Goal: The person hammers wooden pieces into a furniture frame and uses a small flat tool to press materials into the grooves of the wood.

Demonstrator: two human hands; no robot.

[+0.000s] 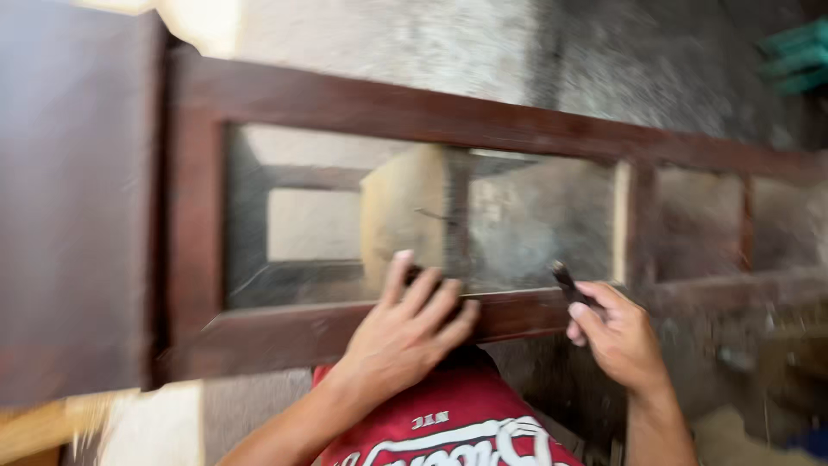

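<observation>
A dark red-brown wooden frame (pixel 362 103) with open panels stretches across the view, tilted down to the right. My left hand (pixel 405 332) lies flat on its lower rail (pixel 276 332), fingers spread over the edge. My right hand (pixel 617 336) is at the same rail further right and grips a small dark tool (pixel 567 283) that points up toward the panel. The picture is blurred by motion.
A solid dark wooden panel (pixel 73 198) fills the left side. Through the frame's openings I see a pale wooden block (pixel 401 211) and a grey dusty concrete floor (pixel 517 52). A green object (pixel 798 56) lies top right. My red shirt (pixel 448 423) shows below.
</observation>
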